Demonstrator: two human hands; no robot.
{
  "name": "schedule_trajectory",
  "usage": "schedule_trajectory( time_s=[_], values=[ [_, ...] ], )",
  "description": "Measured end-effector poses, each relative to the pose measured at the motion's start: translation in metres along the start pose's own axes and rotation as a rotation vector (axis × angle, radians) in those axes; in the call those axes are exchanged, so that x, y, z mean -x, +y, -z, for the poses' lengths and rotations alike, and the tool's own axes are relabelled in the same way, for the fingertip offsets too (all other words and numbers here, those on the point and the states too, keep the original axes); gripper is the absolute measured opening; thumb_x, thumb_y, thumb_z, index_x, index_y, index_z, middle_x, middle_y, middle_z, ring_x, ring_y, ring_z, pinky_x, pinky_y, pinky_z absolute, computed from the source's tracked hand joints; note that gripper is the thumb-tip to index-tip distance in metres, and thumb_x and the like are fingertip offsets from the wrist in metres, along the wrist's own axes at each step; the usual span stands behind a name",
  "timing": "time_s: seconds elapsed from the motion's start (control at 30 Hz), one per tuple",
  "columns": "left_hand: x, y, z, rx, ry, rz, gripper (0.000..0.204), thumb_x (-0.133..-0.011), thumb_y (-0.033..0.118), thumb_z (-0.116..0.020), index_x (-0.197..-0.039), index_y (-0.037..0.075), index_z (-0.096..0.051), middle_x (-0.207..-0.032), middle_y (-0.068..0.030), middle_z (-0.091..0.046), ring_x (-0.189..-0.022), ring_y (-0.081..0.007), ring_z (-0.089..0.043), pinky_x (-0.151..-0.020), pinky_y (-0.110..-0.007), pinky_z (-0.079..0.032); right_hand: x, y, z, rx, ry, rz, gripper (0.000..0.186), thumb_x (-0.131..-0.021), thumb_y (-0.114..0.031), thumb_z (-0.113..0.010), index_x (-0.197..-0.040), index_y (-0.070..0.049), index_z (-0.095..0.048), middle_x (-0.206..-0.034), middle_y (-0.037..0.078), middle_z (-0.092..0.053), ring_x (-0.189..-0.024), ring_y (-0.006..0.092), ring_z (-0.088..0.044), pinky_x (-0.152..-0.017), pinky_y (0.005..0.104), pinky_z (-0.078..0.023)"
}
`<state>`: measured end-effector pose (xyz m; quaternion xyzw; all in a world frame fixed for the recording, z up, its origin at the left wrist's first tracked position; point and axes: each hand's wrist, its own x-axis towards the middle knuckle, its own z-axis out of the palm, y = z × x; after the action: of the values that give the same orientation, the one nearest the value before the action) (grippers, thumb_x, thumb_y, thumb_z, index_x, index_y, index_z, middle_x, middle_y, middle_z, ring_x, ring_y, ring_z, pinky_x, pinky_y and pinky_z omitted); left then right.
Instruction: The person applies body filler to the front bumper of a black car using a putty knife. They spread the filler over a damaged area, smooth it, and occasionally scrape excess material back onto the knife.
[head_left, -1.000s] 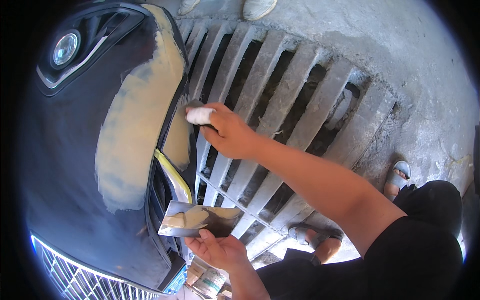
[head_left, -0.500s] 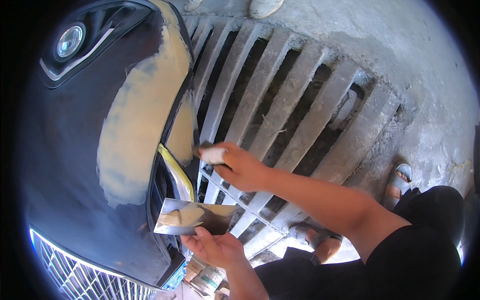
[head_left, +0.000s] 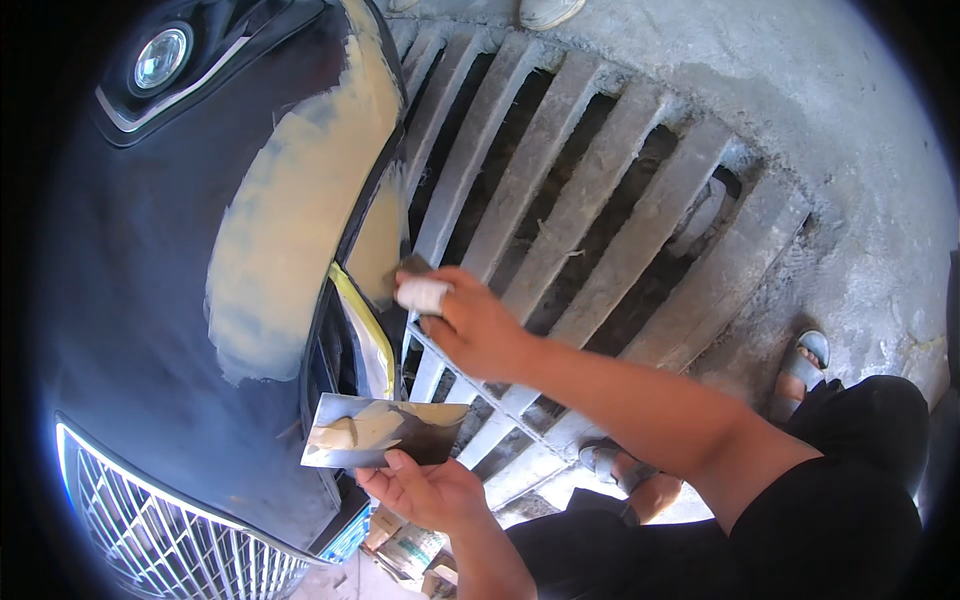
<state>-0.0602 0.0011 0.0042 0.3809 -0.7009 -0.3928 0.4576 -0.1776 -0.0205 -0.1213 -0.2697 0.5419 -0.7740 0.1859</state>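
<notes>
My right hand (head_left: 470,325) grips a small dark spreader (head_left: 412,270), with a white wrapping (head_left: 422,295) at the fingers, close beside the lower part of a narrow beige filler patch (head_left: 372,245); contact is unclear. A broad beige patch (head_left: 275,250) covers part of the dark car bumper (head_left: 130,300). Below, my left hand (head_left: 420,495) holds a rectangular metal plate (head_left: 430,435) smeared with beige paste (head_left: 340,432). Yellow masking tape (head_left: 365,320) runs along the opening between the patches and the plate.
A slatted concrete grate (head_left: 560,230) lies beside the bumper on the grey floor (head_left: 840,170). My sandaled feet (head_left: 805,360) are at lower right, a pale shoe (head_left: 550,10) at top. Cardboard (head_left: 390,525) lies below the bumper. A grille (head_left: 160,500) fills the lower left.
My right hand dropped along the narrow patch, then rose slightly, still holding the spreader. The left hand with the plate moved a little left. The bumper sits farther up and right in the view.
</notes>
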Motion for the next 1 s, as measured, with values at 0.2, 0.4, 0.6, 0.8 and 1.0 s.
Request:
schedule_trajectory(
  time_s=[0.2, 0.4, 0.6, 0.8, 1.0],
  values=[
    [0.000, 0.003, 0.002, -0.005, 0.022, -0.021, 0.049, -0.098, 0.013, -0.055, -0.138, -0.009, -0.037, -0.137, -0.0180, -0.051, -0.126, -0.0232, -0.050, -0.111, -0.039, -0.037, 0.023, -0.003, 0.002, -0.081, -0.118, -0.124, 0.042, -0.085, 0.005, -0.058, -0.124, -0.009, -0.063, -0.126, 0.014, -0.065, -0.110, 0.0362, -0.060, -0.094, 0.0430, -0.050],
    [0.001, 0.003, 0.013, -0.038, 0.030, -0.025, 0.049, -0.098, 0.013, -0.054, -0.138, -0.009, -0.037, -0.138, -0.0194, -0.050, -0.127, -0.0231, -0.050, -0.111, -0.039, -0.037, -0.011, -0.002, 0.006, 0.023, 0.147, 0.097, 0.037, -0.086, 0.000, -0.060, -0.122, -0.004, -0.062, -0.125, 0.015, -0.065, -0.114, 0.0364, -0.057, -0.095, 0.0445, -0.047],
    [0.002, 0.004, 0.016, 0.007, 0.004, -0.017, 0.047, -0.098, 0.014, -0.057, -0.139, -0.004, -0.039, -0.136, -0.0161, -0.052, -0.124, -0.0225, -0.051, -0.110, -0.038, -0.037, 0.021, -0.011, -0.011, 0.097, -0.096, 0.014, 0.039, -0.086, 0.002, -0.061, -0.124, -0.008, -0.063, -0.140, 0.007, -0.058, -0.123, 0.0323, -0.051, -0.105, 0.0420, -0.041],
    [0.002, 0.005, 0.009, -0.042, 0.082, 0.005, 0.045, -0.098, 0.011, -0.057, -0.138, -0.002, -0.040, -0.135, -0.0150, -0.053, -0.123, -0.0217, -0.051, -0.109, -0.037, -0.036, 0.017, -0.008, 0.034, 0.045, -0.171, 0.011, 0.040, -0.087, -0.003, -0.061, -0.127, -0.008, -0.063, -0.130, 0.010, -0.064, -0.119, 0.0325, -0.055, -0.101, 0.0431, -0.044],
    [0.001, 0.009, 0.000, 0.002, 0.016, 0.006, 0.053, -0.099, 0.011, -0.056, -0.145, 0.001, -0.034, -0.140, -0.0156, -0.049, -0.126, -0.0238, -0.050, -0.108, -0.040, -0.038, 0.000, -0.054, 0.075, 0.050, -0.311, 0.048, 0.038, -0.085, -0.007, -0.066, -0.123, -0.008, -0.066, -0.121, 0.009, -0.067, -0.116, 0.0304, -0.058, -0.098, 0.0426, -0.046]
  ],
)
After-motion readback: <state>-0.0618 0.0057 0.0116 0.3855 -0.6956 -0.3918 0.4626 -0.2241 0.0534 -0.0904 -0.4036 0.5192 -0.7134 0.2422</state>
